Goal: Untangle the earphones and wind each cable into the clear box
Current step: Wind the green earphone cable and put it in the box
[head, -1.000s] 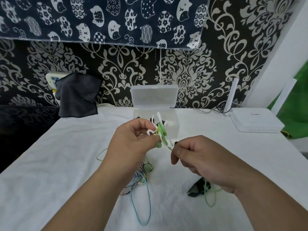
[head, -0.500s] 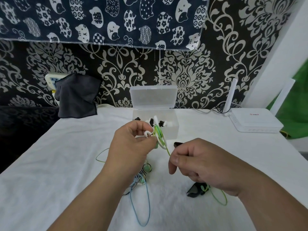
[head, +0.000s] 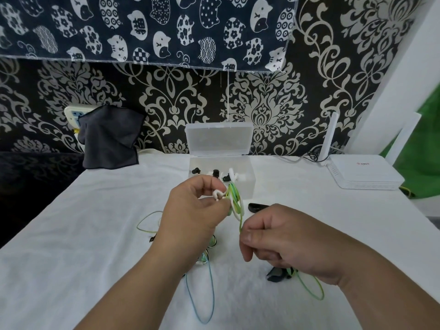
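- Right hand (head: 283,241) has dropped lower and away from the coil (head: 234,201) over the last second. A short, taut run of green cable (head: 241,222) now shows between the two. I judge it is drawing out length for another turn.
- Table (head: 95,234), under a white cloth, carries everything. The head view is otherwise unchanged.
- Box (head: 247,186) stands open at the far edge with its lid up, just behind the coil. Black and white earbud parts already lie inside, so part of the job looks done.
- Left hand (head: 192,215) is raised in front of the box. Its fingertips pinch a white earbud (head: 217,194) and the green coil together.
- The right hand's thumb and forefinger pinch the green cable, with the other fingers curled.
- Slack (head: 312,289) trails from under the right hand in a loop that has swung outward, so more cable is left to wind.
- Tangle (head: 207,256) of other cables lies below the left hand, with a blue loop (head: 210,294) trailing toward the person; it is not yet sorted.
- Black piece (head: 276,276) lies beside the slack; what it is I cannot tell.
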